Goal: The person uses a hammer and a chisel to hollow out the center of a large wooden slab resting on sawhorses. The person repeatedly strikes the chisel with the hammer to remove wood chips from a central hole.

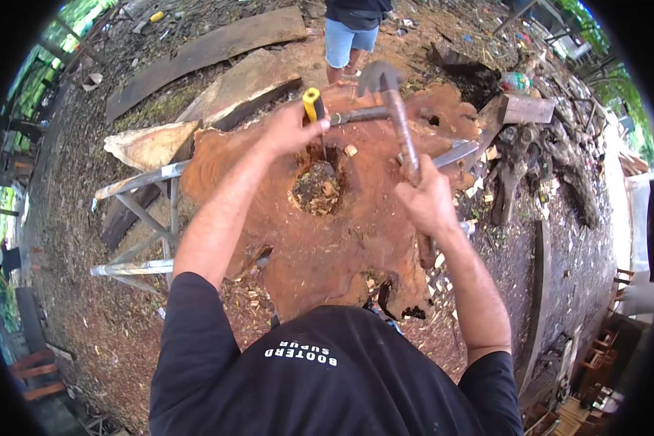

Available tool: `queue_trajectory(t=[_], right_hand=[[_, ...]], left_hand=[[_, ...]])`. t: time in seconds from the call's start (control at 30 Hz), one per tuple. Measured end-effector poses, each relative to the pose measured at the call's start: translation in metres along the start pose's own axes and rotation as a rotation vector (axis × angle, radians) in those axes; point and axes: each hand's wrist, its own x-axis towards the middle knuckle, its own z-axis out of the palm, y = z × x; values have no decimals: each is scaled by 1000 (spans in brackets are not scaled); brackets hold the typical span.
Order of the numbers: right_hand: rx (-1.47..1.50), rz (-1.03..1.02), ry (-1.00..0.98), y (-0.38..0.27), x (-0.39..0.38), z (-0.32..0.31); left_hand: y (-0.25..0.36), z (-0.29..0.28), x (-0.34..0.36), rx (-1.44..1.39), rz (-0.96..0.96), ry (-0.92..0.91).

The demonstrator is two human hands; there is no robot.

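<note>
My left hand (291, 133) grips an upright chisel (312, 104) with a yellow and black handle, its blade pointing into a rough, chip-filled hollow (316, 185) in the large reddish wood slab (240, 189). My right hand (425, 189) is closed around the shaft of a hammer (403, 127), whose dark head is raised to the right of the chisel handle. A dark bar (367, 114) lies across the slab behind the chisel. A small pale wood chip (350, 150) sits beside the hollow.
A metal trestle (138, 189) extends left of the slab; a silver bar (458, 151) shows at its right. Another person in blue shorts (349, 43) stands beyond it. Long boards (203, 58), pale offcuts (145, 142), gnarled roots (545, 167) and a block (527, 109) lie around on littered ground.
</note>
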Motion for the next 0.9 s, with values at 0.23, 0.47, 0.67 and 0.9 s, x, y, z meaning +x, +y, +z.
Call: queue_trajectory(t=[0.23,0.47,0.67,0.9], right_hand=[[297,-77,73,67,-20,21],[443,50,-3,57,-40,17],[382,-57,30,33,-40,0],[313,-485,407,-46,-29,-14]], left_hand=[[11,-19,-1,-28,36,-5],[10,-15,-12,54,14,1],[11,-9,-13,120,118,-34],[4,-2,-20,161,152,-1]])
